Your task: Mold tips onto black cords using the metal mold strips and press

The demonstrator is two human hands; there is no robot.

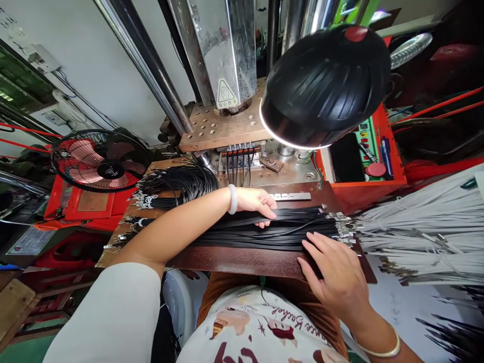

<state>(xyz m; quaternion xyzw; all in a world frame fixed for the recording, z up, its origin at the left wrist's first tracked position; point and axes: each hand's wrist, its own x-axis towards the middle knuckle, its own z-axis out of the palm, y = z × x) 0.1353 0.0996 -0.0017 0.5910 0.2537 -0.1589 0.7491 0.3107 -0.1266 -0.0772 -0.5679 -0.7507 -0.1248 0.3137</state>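
Across the brown work board lies a bundle of flat black cords (pixel 264 239) with shiny metal fittings (pixel 345 227) at their right ends. My left hand (pixel 260 204) is closed around a few of these cords, just above the middle of the bundle. Over the bundle's near right side is my right hand (pixel 335 272), its fingers spread and the fingertips at the cords; I see nothing gripped in it. Behind my left hand rests a slotted metal bar (pixel 293 196). Several black cords (pixel 240 164) hang from a row of clamps in the press.
The press (pixel 227 131) stands straight ahead, with a black lamp (pixel 325 85) hanging low at right. A coiled black cord bundle (pixel 196 181) lies at left, near a fan (pixel 102 161). White cord bundles (pixel 427 222) and a red tool tray (pixel 363 189) are at right.
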